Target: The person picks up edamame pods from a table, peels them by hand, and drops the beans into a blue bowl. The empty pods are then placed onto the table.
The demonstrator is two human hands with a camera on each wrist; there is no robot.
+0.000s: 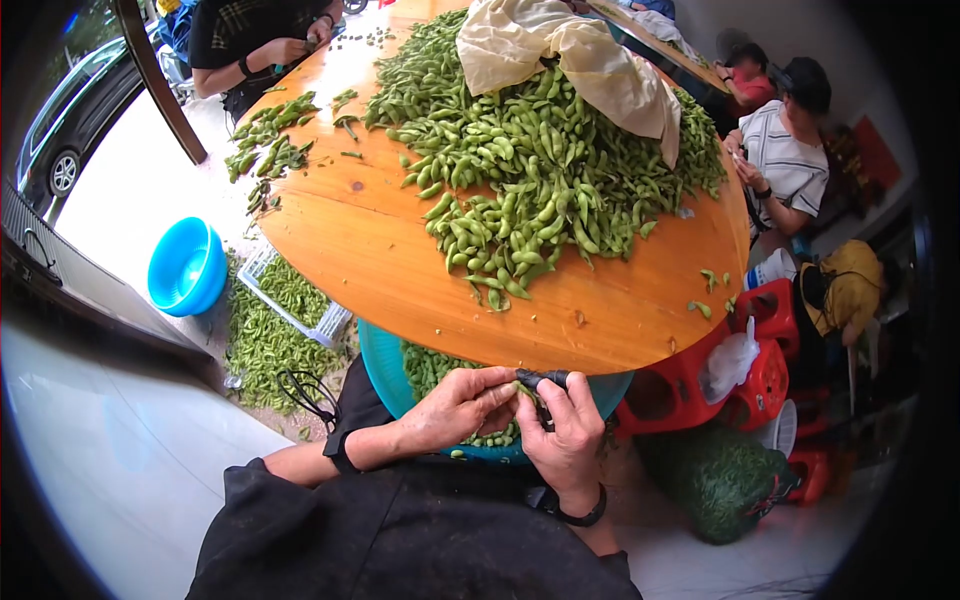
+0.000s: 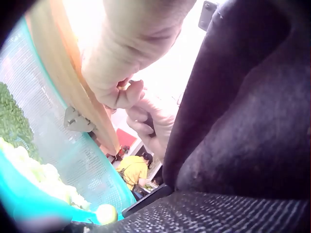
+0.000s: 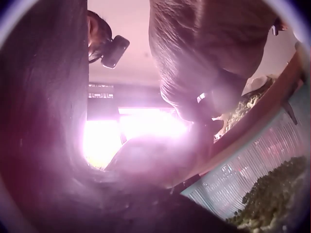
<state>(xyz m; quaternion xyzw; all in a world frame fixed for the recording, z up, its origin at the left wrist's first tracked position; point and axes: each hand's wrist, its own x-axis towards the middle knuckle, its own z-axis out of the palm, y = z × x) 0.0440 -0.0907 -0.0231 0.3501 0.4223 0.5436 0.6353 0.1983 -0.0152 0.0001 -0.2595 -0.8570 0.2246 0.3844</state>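
Just off the table's near edge, both hands meet over a teal basket point(image 1: 378, 362) of shelled green beans point(image 1: 425, 372). Between the fingertips shows a green soybean pod point(image 1: 525, 390). My left hand point(image 1: 455, 408) pinches it from the left with thumb and fingers. From the other side my right hand point(image 1: 565, 440) grips it, with dark covers point(image 1: 541, 379) over fingertips. Close up in the left wrist view, the left hand point(image 2: 138, 43) partly hides the right hand point(image 2: 158, 124). The pod is mostly hidden by fingers in the right wrist view, where the right hand point(image 3: 209, 53) looms large.
A large heap of soybean pods point(image 1: 540, 190) with a cream cloth point(image 1: 570, 60) covers much of the wooden table point(image 1: 350, 225). On the floor are a blue basin point(image 1: 188, 268), a white crate point(image 1: 320, 325), red stools point(image 1: 765, 375) and a green net sack point(image 1: 715, 480). Several people work around.
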